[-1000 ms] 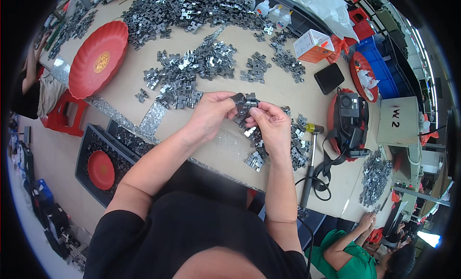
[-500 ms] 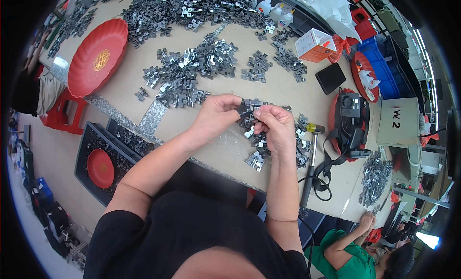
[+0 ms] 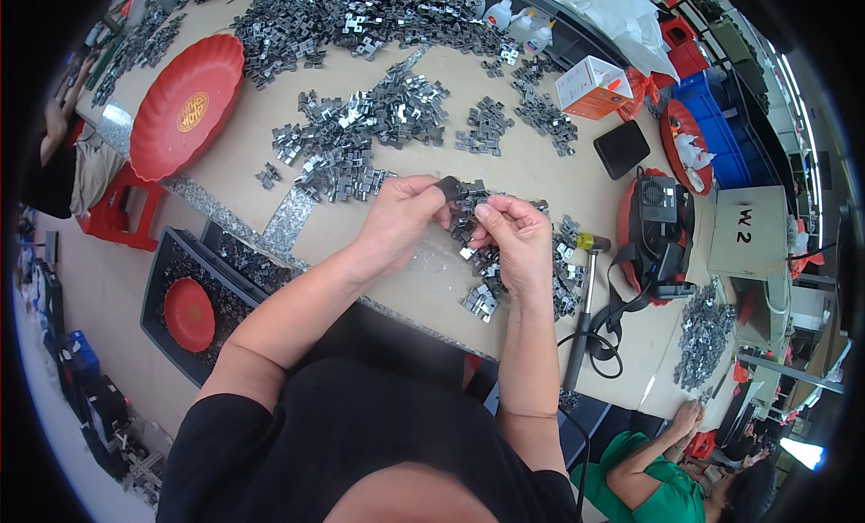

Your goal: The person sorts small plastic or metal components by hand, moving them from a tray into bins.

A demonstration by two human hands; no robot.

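Clips (image 3: 468,218): a small cluster of grey metal clips held between both hands above the table (image 3: 505,167) edge. Left hand (image 3: 401,218) pinches the cluster from the left; right hand (image 3: 514,239) grips it from the right, fingers closed on it. Small clip pile (image 3: 487,293) lies just under the hands. Judged progress: early. Large piles (image 3: 360,136) across the table look unhandled, more along the far edge (image 3: 360,14). Crate (image 3: 225,280) below the table holds some clips.

Packages: orange-and-white box (image 3: 590,86), far right. Pale cardboard box (image 3: 746,230) with dark handwritten marks, right edge. Red tray (image 3: 185,104) with gold emblem, left.
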